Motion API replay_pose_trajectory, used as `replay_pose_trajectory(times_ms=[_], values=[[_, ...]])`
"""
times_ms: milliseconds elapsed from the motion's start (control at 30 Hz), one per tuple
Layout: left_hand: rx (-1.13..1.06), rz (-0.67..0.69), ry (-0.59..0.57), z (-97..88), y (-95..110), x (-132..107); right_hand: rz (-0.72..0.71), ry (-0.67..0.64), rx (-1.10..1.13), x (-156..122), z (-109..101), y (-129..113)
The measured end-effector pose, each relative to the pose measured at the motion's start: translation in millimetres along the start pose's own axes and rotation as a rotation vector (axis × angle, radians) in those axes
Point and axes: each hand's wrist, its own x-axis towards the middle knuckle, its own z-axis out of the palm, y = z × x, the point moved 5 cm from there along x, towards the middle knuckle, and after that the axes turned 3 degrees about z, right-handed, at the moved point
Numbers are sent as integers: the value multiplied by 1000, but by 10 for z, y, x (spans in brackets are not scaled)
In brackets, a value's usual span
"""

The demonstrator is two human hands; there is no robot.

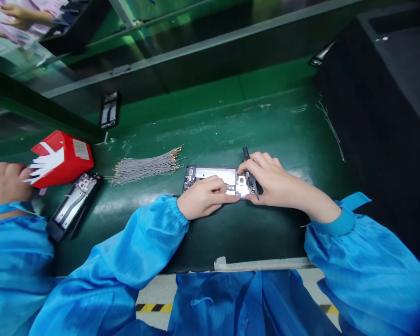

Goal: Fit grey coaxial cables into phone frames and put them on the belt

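Observation:
An opened phone (pixel 215 173) lies flat and lengthwise on the green bench, with its silver inner plate and circuit board showing. My left hand (pixel 206 197) rests over its near edge. The fingers are curled, and the index finger reaches to the near edge of the board. At the right end, my right hand (pixel 271 182) grips a slim black tool (pixel 245 154) that leans across the board end. Its thumb touches the phone's near corner, and the tool's lower end is partly hidden by the fingers. A bundle of thin grey cables (pixel 145 165) lies left of the phone.
At left, a co-worker's hand (pixel 7 184) is beside a red box (pixel 68 158) of white strips and another opened phone (pixel 73 203). A further phone (pixel 109 109) stands near the back. Loose wires (pixel 331 123) lie by a large black box (pixel 378 140) at right.

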Motion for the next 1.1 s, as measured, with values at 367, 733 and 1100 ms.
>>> replay_pose_trajectory(times_ms=[367,733,1100], values=[[-22,-27,-38,53,-27,-18,46,4,-49,27,16,-36],[2,37,-24,27,-4,-4,52,-10,-23,31,9,-27],[-156,-47,62,3,-27,21,109,16,-113,82,72,-41]])
